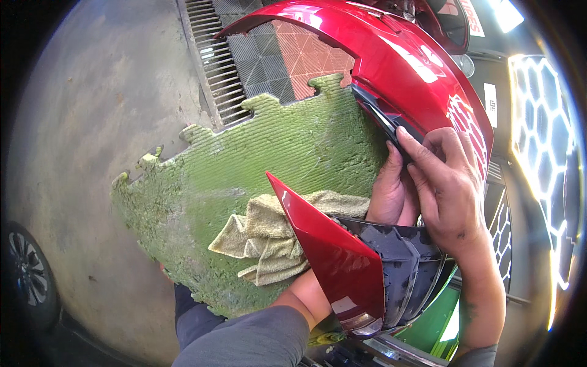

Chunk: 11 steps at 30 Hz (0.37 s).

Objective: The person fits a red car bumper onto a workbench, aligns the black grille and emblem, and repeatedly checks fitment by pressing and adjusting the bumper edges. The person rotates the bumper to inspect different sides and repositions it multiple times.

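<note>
A glossy red car bumper (403, 52) curves from the top of the view down the right side, its lower end a pointed red corner (333, 257) with a black plastic inner part (400, 251). Along its inner edge runs a narrow black trim piece (376, 113). My left forearm passes behind the red corner, and my left hand (394, 192) grips the trim's lower end, thumb up, most fingers hidden. From the right, my right hand (449, 189) closes on the same end, its index finger pressed on the trim and its other fingers curled.
A crumpled beige cloth (269, 238) lies on a worn green foam mat (244, 165) beside the bumper. Beyond are a metal floor grate (214, 61) and grey and red floor tiles (312, 58). A car wheel (29, 269) stands at left; hexagonal lights (541, 116) glow at right.
</note>
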Tool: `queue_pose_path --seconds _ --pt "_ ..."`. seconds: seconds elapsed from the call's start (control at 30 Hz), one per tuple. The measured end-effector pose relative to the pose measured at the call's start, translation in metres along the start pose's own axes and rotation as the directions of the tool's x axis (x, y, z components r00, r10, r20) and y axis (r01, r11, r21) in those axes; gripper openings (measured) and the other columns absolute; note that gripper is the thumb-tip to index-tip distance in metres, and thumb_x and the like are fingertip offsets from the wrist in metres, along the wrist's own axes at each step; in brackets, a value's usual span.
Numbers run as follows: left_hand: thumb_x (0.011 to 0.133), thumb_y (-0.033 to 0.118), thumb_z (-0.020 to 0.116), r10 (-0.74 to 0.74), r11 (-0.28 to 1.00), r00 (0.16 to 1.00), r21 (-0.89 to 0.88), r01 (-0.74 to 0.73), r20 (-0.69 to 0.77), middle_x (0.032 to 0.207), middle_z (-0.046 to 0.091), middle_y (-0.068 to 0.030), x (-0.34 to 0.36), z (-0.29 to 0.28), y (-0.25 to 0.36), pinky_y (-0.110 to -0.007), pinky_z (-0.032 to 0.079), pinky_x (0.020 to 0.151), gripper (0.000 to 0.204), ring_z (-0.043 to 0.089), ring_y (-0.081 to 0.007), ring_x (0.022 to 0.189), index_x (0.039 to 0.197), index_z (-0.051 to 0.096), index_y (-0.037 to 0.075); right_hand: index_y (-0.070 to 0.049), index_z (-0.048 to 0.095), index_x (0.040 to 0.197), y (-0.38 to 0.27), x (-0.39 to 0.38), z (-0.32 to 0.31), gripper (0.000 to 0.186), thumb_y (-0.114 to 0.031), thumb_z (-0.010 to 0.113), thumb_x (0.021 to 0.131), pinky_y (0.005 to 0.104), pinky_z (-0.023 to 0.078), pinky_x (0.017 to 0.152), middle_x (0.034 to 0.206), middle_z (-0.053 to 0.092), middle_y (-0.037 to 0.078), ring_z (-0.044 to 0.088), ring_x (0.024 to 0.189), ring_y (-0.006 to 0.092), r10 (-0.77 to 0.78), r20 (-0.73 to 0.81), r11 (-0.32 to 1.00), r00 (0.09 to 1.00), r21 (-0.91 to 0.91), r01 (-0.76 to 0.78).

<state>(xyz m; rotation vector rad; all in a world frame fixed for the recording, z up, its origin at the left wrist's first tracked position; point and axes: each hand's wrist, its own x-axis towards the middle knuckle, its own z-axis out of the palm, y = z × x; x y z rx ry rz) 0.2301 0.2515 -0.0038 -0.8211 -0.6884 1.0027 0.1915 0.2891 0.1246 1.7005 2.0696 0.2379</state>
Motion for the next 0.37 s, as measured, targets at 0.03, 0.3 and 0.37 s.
queue_pose_path --seconds 0.03,0.3,0.37 --pt "0.11 0.056 0.047 -0.02 1.0 1.0 -0.002 0.02 -0.005 0.148 0.054 -0.0133 -0.001 0.0 0.002 -0.045 0.04 0.121 0.064 0.051 -0.0264 0.14 0.153 0.045 0.009 -0.014 0.077 0.126 -0.003 0.001 0.001 0.042 -0.012 0.072 0.085 0.0443 0.05 0.086 0.101 0.062 0.01 0.061 0.097 0.0318 -0.017 -0.018 0.999 1.0 -0.028 0.016" --pt "0.113 0.048 0.046 -0.1 0.978 0.995 -0.184 0.093 -0.027 0.146 0.057 -0.0087 0.001 -0.003 -0.001 -0.046 0.045 0.117 0.05 0.055 -0.0236 0.137 0.149 0.048 0.013 0.006 0.07 0.126 -0.001 0.013 0.005 0.047 -0.014 0.067 0.083 0.0407 0.052 0.09 0.107 0.062 0.006 0.059 0.102 0.0266 -0.232 0.082 0.958 0.969 -0.153 0.242" --pt "0.114 0.048 0.045 -0.072 0.987 0.996 -0.147 0.062 -0.06 0.146 0.057 -0.0086 0.0 0.002 -0.002 -0.045 0.045 0.118 0.05 0.055 -0.0236 0.137 0.15 0.048 0.013 0.007 0.071 0.122 0.0 0.011 0.008 0.045 -0.013 0.067 0.082 0.0406 0.051 0.091 0.105 0.061 0.007 0.058 0.1 0.0258 -0.243 0.042 0.956 0.969 -0.161 0.246"
